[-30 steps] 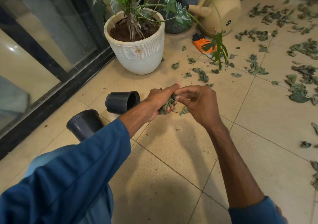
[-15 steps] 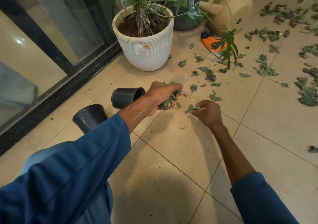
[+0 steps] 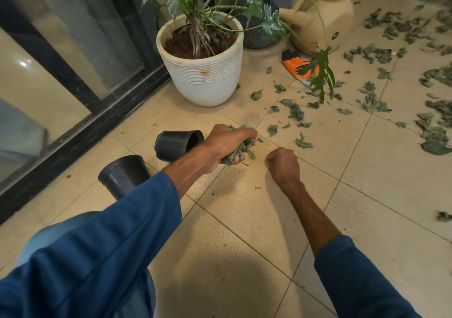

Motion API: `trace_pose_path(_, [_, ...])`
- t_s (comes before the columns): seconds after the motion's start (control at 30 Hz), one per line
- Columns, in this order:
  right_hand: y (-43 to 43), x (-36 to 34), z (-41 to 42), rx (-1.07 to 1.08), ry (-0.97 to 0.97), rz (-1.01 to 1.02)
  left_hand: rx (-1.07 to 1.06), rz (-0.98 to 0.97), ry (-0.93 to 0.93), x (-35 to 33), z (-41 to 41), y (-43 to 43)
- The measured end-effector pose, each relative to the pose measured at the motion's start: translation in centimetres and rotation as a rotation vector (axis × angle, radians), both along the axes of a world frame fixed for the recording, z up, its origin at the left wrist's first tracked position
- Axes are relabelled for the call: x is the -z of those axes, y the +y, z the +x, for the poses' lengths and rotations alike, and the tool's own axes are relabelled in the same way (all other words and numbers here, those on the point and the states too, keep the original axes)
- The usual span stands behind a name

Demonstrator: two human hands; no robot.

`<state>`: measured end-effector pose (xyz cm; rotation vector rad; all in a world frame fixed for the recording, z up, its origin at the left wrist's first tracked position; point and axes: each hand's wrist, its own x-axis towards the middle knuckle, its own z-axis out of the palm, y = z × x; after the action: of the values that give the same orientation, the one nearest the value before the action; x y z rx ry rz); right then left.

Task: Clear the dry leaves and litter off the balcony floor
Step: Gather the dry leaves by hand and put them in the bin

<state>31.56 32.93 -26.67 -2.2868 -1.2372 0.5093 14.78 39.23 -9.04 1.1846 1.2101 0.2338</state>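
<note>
Balcony floor (image 3: 244, 220) tiles: your left hand (image 3: 228, 144) grips a leaf bunch (image 3: 238, 150); your right hand (image 3: 283, 163), curled with contents hidden, sits nearer the loose leaf (image 3: 303, 143) just upper right.

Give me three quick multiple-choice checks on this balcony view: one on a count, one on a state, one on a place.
1. How many empty black pots are in view?
A. two
B. one
C. four

2. What is the left hand doing?
A. resting open and empty
B. gripping a bunch of dry leaves
C. lifting a black pot

3. Where does the orange glove lie?
A. inside a black pot
B. in the left hand
C. beside the watering can

Key:
1 A: one lies by the left wrist and one is partly behind the sleeve.
2 B: leaves stick out between its curled fingers.
3 C: the glove lies at the can's base.
</note>
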Motion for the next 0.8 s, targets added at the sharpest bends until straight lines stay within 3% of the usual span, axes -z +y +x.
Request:
trace_pose_path(0.17, [-0.5,-1.3,1.9,0.081,0.232,0.153,0.023,0.002,-0.002,-0.2,0.4,-0.1])
trace_pose_path(0.4, [1.0,-1.4,0.6,0.078,0.370,0.100,0.006,0.025,0.000,-0.4,0.4,0.0])
trace_pose_path(0.8, [4.3,-1.0,-3.4,-0.113,0.104,-0.034,-0.036,0.034,0.039,-0.1,-0.7,0.8])
